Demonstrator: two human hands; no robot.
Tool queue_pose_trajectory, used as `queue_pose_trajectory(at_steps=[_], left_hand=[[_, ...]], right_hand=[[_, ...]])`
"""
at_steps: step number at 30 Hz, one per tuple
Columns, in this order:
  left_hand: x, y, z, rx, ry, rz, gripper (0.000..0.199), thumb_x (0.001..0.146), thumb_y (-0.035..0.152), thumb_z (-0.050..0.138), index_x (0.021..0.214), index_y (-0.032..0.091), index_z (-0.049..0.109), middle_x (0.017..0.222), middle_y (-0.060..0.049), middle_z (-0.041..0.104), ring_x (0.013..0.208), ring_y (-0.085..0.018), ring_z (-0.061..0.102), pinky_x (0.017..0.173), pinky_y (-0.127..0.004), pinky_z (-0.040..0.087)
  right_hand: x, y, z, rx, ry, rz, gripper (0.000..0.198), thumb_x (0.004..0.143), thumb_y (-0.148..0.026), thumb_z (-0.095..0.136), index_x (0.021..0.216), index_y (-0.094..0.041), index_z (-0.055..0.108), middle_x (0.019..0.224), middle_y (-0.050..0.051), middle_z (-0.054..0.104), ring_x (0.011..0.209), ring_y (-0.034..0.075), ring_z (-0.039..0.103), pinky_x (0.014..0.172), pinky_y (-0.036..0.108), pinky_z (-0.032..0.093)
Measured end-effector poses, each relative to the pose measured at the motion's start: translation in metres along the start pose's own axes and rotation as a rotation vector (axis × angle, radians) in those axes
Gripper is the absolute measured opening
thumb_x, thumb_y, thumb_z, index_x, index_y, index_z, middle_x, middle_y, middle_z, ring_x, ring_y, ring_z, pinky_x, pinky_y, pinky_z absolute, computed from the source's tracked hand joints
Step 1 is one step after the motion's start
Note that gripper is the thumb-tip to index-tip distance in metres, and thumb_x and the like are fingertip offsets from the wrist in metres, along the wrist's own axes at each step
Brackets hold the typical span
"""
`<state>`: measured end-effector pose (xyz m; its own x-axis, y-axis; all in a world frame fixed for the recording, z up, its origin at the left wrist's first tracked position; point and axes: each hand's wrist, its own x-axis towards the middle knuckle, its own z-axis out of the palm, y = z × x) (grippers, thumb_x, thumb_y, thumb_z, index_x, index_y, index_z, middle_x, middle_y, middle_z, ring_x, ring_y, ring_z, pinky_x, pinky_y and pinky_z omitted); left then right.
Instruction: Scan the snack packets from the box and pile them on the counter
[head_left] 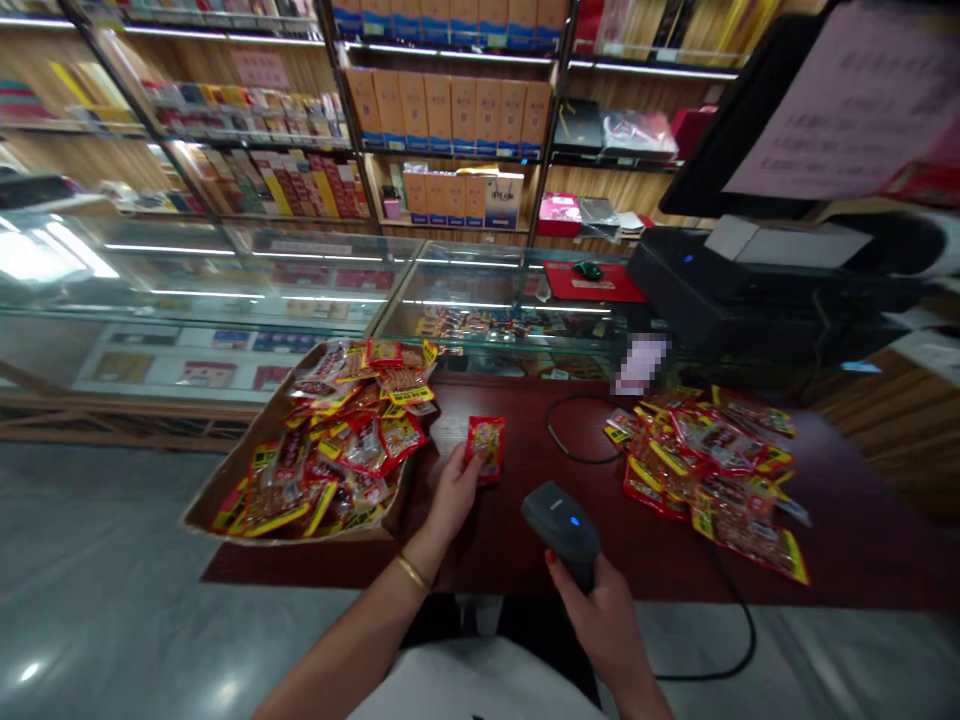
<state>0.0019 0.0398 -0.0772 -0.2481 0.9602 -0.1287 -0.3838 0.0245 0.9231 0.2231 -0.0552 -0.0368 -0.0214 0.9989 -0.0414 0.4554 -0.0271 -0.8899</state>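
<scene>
In the head view, my left hand (456, 487) is closed on the lower left edge of a red snack packet (487, 447), just over the dark red counter. My right hand (596, 605) grips a black barcode scanner (562, 525) by its handle; a blue light glows on its top and its head points up and left, near the packet. To the left of my left hand is an open cardboard box (300, 543) heaped with red and yellow snack packets (360, 430). Right of the scanner lies a loose pile of similar packets (705, 460).
A black cable (555, 435) curves over the counter (480, 550). Behind stand glass display cases (315, 270), with a red mat (577, 282) and a mouse (587, 270) on top. A black checkout machine (720, 290) with a screen rises at right. Stocked shelves (450, 110) line the wall.
</scene>
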Motion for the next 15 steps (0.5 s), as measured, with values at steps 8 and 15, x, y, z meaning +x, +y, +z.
queue_pose_trajectory(at_steps=[8, 15], left_hand=[[-0.004, 0.012, -0.009, -0.064, -0.149, -0.052, 0.047, 0.077, 0.032, 0.080, 0.120, 0.017, 0.067, 0.114, -0.008, 0.075, 0.097, -0.020, 0.070, 0.089, -0.033, 0.054], [-0.004, 0.019, -0.006, -0.161, -0.081, -0.103, 0.047, 0.079, 0.038, 0.078, 0.121, 0.020, 0.064, 0.113, -0.007, 0.074, 0.101, -0.024, 0.072, 0.089, -0.040, 0.058]], right_hand=[[0.006, 0.003, 0.010, 0.064, 0.074, 0.042, 0.041, 0.086, -0.051, 0.067, 0.103, -0.015, 0.078, 0.095, 0.012, 0.083, 0.087, 0.031, 0.077, 0.080, 0.035, 0.060], [0.004, 0.009, 0.012, 0.033, 0.069, 0.079, 0.043, 0.087, -0.052, 0.066, 0.100, -0.013, 0.077, 0.092, 0.014, 0.082, 0.086, 0.032, 0.076, 0.080, 0.037, 0.058]])
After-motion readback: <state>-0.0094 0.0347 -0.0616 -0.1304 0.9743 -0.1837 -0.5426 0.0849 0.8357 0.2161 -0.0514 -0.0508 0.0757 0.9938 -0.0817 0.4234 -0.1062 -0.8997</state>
